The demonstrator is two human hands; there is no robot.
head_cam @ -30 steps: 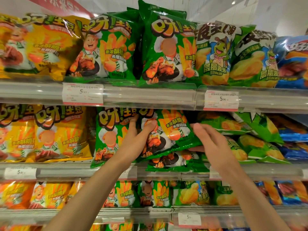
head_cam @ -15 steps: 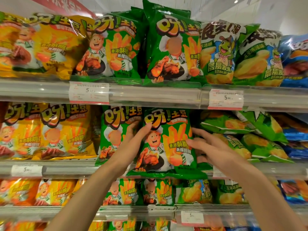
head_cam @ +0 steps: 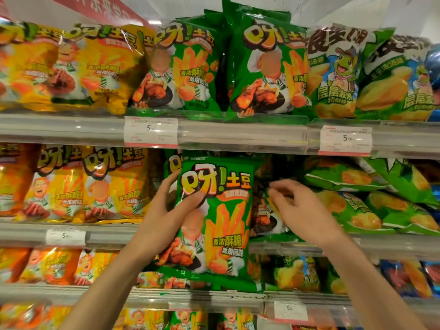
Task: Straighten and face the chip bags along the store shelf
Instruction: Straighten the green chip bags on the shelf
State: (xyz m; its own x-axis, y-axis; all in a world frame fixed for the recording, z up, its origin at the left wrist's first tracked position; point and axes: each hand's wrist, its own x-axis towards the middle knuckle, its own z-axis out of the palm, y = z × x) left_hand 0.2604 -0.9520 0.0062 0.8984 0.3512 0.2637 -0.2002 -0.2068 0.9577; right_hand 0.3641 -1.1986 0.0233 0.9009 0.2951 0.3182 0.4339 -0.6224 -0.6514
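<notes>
My left hand (head_cam: 170, 211) grips a green chip bag (head_cam: 221, 225) by its left edge, thumb across the front, and holds it upright in front of the middle shelf (head_cam: 109, 234). Its lower end hangs below that shelf's rail. My right hand (head_cam: 301, 210) reaches into the dark gap to the right of it, fingers curled at another green chip bag (head_cam: 266, 217) that stands deeper on the shelf. Whether those fingers pinch that bag I cannot tell. One more green bag (head_cam: 172, 165) peeks out behind my left fingers.
Yellow chip bags (head_cam: 90, 184) fill the middle shelf's left. Green corn-snack bags (head_cam: 357, 206) lie flat and askew on its right. The top shelf (head_cam: 238, 136) carries upright yellow and green bags, with price tags (head_cam: 345, 140) on the rail. Lower shelves hold more bags.
My left hand has pulled the green bag out and toward me, so it looks larger and hangs lower. My right hand let go of its right side and moved into the gap behind it.
</notes>
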